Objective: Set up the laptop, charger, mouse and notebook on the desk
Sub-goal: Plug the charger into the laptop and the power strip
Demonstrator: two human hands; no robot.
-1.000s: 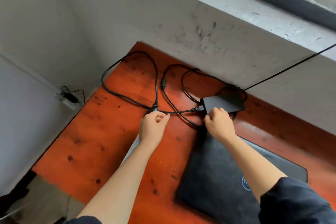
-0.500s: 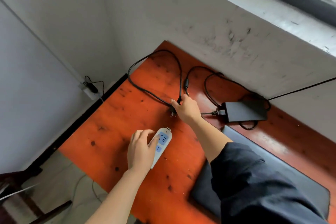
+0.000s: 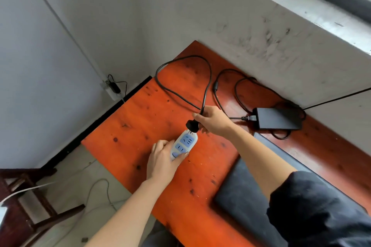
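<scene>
- I read the left hand (image 3: pixel 162 163) as gripping the white power strip (image 3: pixel 184 143) above the orange table (image 3: pixel 140 126).
- The right hand (image 3: pixel 213 121) pinches the charger cord (image 3: pixel 208 78) just behind the plug (image 3: pixel 192 125), which touches the strip's far end.
- The charger brick (image 3: pixel 278 118) lies near the wall.
- The closed laptop (image 3: pixel 247 196) lies beside it.

Grey walls (image 3: pixel 80 26), pale floor (image 3: pixel 84 170), perhaps a chair (image 3: pixel 30 173).

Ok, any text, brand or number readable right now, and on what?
None readable.
The power strip shows only socket slots and a button, no lettering.
The plug, charger brick and laptop show no legible marking in this view.
</scene>
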